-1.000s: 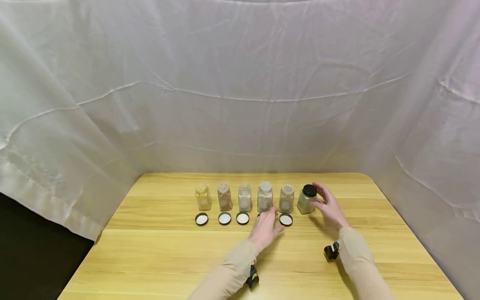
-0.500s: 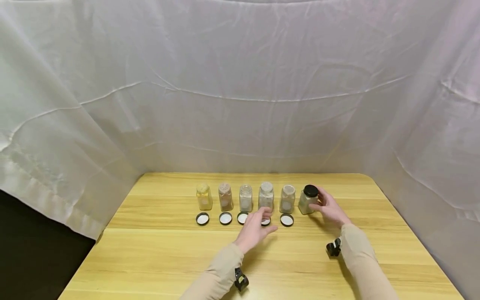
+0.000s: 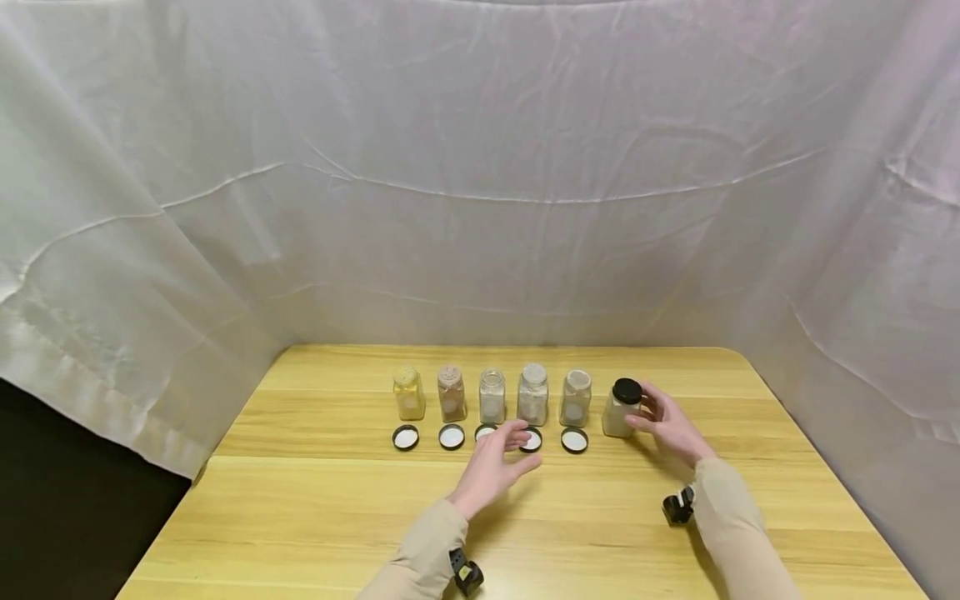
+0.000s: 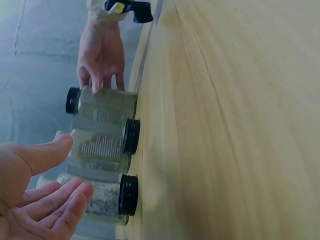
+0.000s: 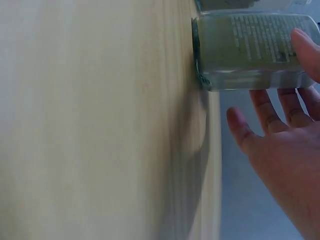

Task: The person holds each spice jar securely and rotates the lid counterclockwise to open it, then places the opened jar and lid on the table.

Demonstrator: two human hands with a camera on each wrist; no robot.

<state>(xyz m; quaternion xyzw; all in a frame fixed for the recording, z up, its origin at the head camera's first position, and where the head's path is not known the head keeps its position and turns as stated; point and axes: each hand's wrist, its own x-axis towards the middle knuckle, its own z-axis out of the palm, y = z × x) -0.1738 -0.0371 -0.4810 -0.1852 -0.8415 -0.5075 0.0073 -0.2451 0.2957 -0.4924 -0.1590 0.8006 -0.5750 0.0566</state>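
Observation:
At the right end of a row of glass spice jars stands a jar with a black lid (image 3: 621, 410). My right hand (image 3: 671, 429) holds it from the right, and in the right wrist view the thumb lies on the printed side of the glass jar (image 5: 255, 47) with fingers behind it. My left hand (image 3: 491, 467) hovers in front of the row, thumb and fingers spread and holding nothing. It partly covers a lid (image 3: 484, 431). Another upturned lid (image 3: 531, 439) lies just past its fingertips, in front of the grey-speckled jar (image 3: 532, 396).
Further left stand a yellow jar (image 3: 408, 396), a brown jar (image 3: 452, 396) and a pale jar (image 3: 492, 398). Another jar (image 3: 575, 400) stands beside the held one. Upturned black lids with white insides lie before them, such as this lid (image 3: 574, 440). A grey curtain (image 3: 480, 208) hangs behind the wooden table (image 3: 315, 517).
My left hand has drawn back left and toward me, uncovering the lid before the speckled jar. My right hand has brought the black-lidded jar slightly right and nearer.

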